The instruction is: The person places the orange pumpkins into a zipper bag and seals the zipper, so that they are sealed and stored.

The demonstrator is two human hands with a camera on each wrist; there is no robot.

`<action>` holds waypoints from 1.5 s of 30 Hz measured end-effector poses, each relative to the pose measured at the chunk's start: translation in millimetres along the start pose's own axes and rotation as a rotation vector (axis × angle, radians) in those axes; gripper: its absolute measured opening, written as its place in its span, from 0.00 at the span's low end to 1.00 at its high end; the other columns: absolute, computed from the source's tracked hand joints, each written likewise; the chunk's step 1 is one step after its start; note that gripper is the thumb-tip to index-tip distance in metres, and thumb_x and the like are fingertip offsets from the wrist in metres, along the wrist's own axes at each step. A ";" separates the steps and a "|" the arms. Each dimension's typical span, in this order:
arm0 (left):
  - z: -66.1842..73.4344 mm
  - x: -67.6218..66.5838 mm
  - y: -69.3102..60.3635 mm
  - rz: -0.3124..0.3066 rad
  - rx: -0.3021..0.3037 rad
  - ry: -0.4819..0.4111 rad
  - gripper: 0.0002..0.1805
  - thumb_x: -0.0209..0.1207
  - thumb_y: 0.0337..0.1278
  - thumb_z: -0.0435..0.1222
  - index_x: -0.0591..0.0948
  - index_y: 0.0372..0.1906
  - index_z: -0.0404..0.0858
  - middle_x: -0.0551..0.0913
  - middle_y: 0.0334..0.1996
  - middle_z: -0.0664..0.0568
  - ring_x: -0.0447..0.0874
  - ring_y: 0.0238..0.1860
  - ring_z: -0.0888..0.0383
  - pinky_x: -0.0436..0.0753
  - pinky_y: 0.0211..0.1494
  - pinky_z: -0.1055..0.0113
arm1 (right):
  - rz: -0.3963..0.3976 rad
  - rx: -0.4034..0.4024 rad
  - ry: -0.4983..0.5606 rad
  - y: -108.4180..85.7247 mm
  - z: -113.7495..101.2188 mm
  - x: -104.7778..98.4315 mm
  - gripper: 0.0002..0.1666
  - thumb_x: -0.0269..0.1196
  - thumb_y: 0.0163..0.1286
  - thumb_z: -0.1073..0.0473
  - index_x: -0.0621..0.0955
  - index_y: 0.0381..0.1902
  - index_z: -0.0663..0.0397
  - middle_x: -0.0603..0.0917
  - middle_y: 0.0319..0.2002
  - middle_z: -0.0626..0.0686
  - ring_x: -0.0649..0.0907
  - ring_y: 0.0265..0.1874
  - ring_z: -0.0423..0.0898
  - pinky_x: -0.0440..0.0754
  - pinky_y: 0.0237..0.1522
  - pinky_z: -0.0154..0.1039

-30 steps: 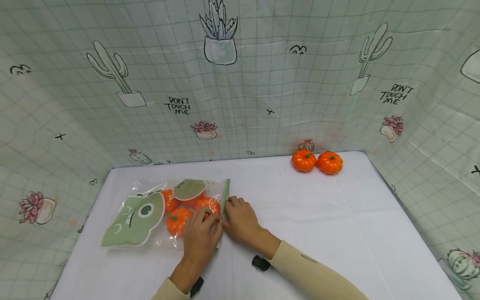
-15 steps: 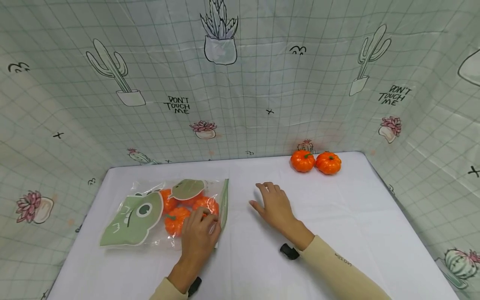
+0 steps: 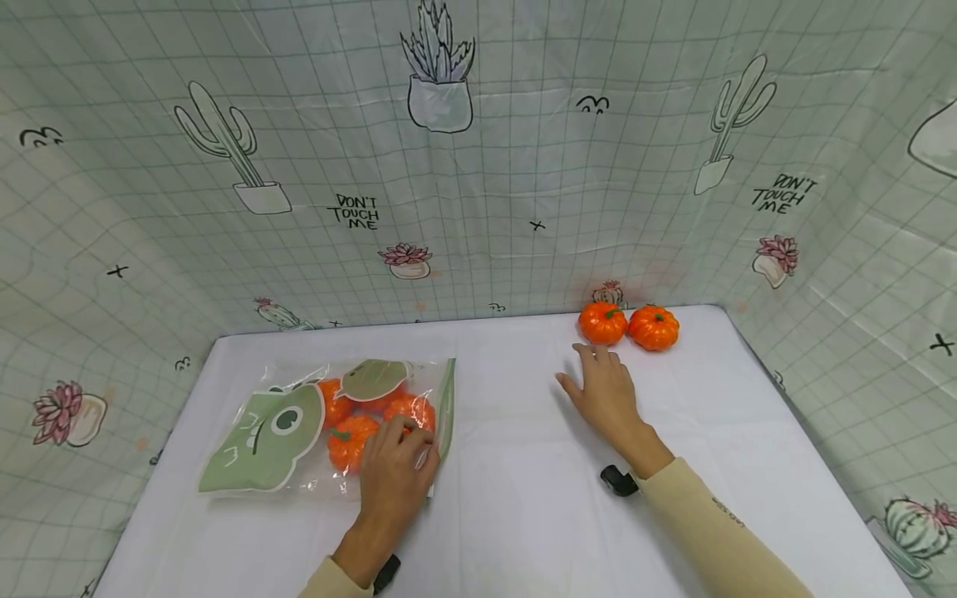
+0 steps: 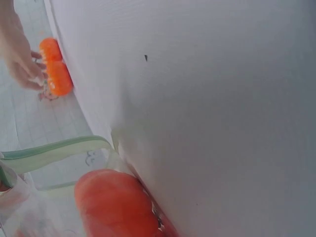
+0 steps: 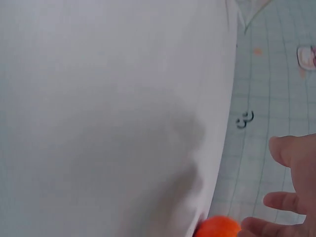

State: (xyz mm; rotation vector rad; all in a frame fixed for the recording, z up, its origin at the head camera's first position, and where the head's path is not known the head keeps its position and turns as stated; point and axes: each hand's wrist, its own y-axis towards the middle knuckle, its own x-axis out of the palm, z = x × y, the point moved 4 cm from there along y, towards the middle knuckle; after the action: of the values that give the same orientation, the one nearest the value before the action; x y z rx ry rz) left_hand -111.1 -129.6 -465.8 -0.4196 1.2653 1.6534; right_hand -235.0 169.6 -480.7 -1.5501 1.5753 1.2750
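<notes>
On the left of the table lies a clear zip bag with a green dinosaur print and several small orange pumpkins inside. My left hand holds the bag near its green-edged mouth, fingers curled; its fingertips are partly hidden. In the left wrist view the green strip bows up, so the mouth looks parted, with a pumpkin just inside. Two more pumpkins, one left of the other, sit side by side at the back right. Just in front of them hovers my right hand, holding nothing, thumb spread from the fingers.
A white cloth covers the table. Behind it and along both sides hangs a grid-patterned curtain printed with cacti, close to the table's back edge and the two pumpkins.
My right hand has left the bag's mouth and moved right and away from me, toward the two loose pumpkins. My left hand and the bag have stayed nearly still.
</notes>
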 end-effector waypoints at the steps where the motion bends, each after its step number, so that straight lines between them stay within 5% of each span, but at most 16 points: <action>1: -0.2 -0.1 0.0 0.002 0.002 0.000 0.10 0.81 0.47 0.34 0.90 0.33 0.39 0.82 0.36 0.50 0.80 0.41 0.51 0.80 0.42 0.56 | 0.005 0.010 -0.002 0.8 4.2 -1.6 0.37 0.70 0.73 0.50 0.75 0.68 0.70 0.78 0.61 0.72 0.78 0.56 0.70 0.77 0.58 0.63; 7: -0.9 -0.3 -0.8 0.000 0.001 0.005 0.10 0.81 0.46 0.34 0.90 0.33 0.39 0.81 0.36 0.50 0.80 0.40 0.51 0.80 0.42 0.56 | 0.055 0.042 -0.014 6.5 21.1 -7.7 0.38 0.71 0.72 0.51 0.71 0.65 0.76 0.77 0.56 0.73 0.78 0.52 0.70 0.78 0.56 0.64; 27: -0.5 0.4 -2.4 -0.003 -0.008 0.001 0.10 0.81 0.47 0.34 0.90 0.33 0.40 0.81 0.36 0.50 0.80 0.40 0.51 0.80 0.41 0.56 | 0.035 0.171 0.019 38.8 51.4 0.2 0.54 0.69 0.72 0.53 0.54 0.78 0.80 0.62 0.72 0.80 0.72 0.65 0.77 0.75 0.64 0.69; 45: -1.0 3.3 -3.0 -0.027 -0.013 0.009 0.09 0.80 0.48 0.34 0.90 0.34 0.39 0.81 0.37 0.50 0.80 0.41 0.51 0.81 0.43 0.56 | 0.019 0.229 0.040 59.8 61.1 8.2 0.51 0.68 0.74 0.51 0.55 0.76 0.80 0.64 0.69 0.80 0.73 0.63 0.76 0.77 0.60 0.70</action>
State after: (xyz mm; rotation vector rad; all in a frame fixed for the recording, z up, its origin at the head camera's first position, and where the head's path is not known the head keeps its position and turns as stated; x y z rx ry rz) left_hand -110.4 -128.8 -470.3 -0.4509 1.2506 1.6397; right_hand -307.0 213.4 -497.3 -1.4280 1.6994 1.0380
